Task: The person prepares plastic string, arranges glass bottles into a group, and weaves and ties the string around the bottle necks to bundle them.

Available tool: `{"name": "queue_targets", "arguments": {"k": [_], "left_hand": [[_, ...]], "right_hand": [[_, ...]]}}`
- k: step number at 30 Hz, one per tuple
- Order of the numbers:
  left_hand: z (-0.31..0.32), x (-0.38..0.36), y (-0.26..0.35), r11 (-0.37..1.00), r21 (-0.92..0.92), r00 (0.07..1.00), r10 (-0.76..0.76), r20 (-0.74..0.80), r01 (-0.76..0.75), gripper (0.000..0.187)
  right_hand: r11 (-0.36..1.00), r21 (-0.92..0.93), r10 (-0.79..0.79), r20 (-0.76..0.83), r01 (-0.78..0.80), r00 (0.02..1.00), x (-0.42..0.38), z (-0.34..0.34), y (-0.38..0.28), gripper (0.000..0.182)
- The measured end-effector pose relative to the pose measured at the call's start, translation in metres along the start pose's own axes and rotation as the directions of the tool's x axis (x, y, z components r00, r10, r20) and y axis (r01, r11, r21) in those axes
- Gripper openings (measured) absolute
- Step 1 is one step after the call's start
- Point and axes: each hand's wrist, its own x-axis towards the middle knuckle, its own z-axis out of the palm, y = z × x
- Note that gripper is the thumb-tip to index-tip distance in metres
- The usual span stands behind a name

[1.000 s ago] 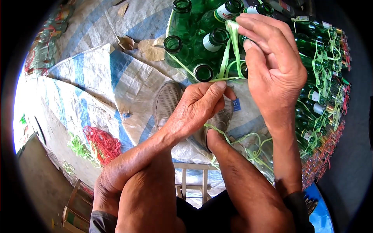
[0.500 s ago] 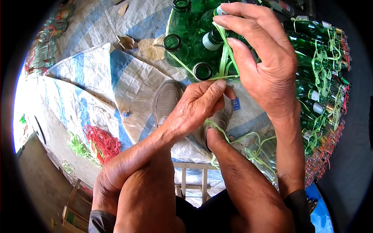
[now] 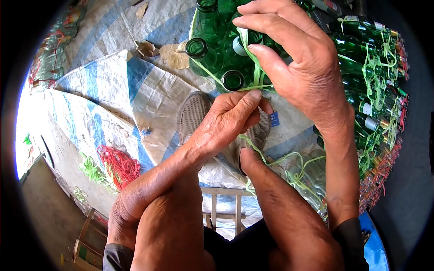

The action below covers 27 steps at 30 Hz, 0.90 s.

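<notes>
My left hand (image 3: 233, 115) is closed in a pinch, thumb against bent forefinger, on a strand of green plastic twine (image 3: 257, 74) just in front of the bottles. Above and to its right, my right hand (image 3: 300, 61) is curved, with thumb and fingers apart. The twine rises to its fingertips and seems hooked there; the exact hold is partly hidden. Behind both hands stands a cluster of green glass bottles (image 3: 206, 67), upright with open mouths. A twine band runs around their necks. My right hand covers part of the cluster.
Tied green bottles (image 3: 361, 86) lie stacked at the right. Clear bottles (image 3: 314, 174) rest beside my leg, more at the far left. Red twine (image 3: 118, 167) lies on the striped sheet (image 3: 156, 95), near dry leaves (image 3: 174, 56). My shoes (image 3: 192, 115) are below the cluster.
My right hand has moved slightly left, drawing the upper end of the twine with it. The bottle cluster has shifted a little left and away. My left hand stays nearly still, still pinching.
</notes>
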Motion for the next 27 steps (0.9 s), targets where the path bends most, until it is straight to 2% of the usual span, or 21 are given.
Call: {"name": "queue_targets", "arguments": {"k": [5, 14, 18, 20, 23, 27], "left_hand": [[-0.003, 0.001, -0.001, 1.000, -0.005, 1.000, 0.019, 0.012, -0.019, 0.048], [-0.002, -0.010, 0.003, 0.999, 0.044, 0.997, 0.019, -0.074, -0.016, 0.045], [-0.004, -0.016, 0.000, 0.996, 0.061, 0.993, 0.067, -0.097, -0.061, 0.045], [-0.006, -0.018, -0.004, 0.996, 0.062, 0.992, 0.075, -0.103, -0.069, 0.044], [-0.007, -0.023, -0.006, 0.998, 0.029, 0.992, 0.063, -0.110, -0.060, 0.042], [-0.004, -0.028, -0.001, 0.996, -0.049, 0.986, 0.072, -0.151, -0.080, 0.038]], "right_hand": [[0.999, 0.037, 0.026, 0.075, -0.029, 0.997, 0.001, 0.003, 0.003, 0.024], [0.992, -0.048, 0.125, 0.138, -0.119, 0.982, 0.004, 0.005, -0.001, 0.016], [0.995, -0.074, 0.069, 0.074, -0.064, 0.995, 0.003, 0.007, 0.005, 0.016], [0.993, -0.059, 0.108, 0.089, -0.103, 0.990, 0.006, 0.006, 0.005, 0.016], [0.968, -0.019, 0.249, 0.165, -0.250, 0.954, 0.006, 0.004, 0.002, 0.015], [0.980, -0.063, 0.198, 0.130, -0.191, 0.972, 0.005, 0.005, 0.000, 0.014]]}}
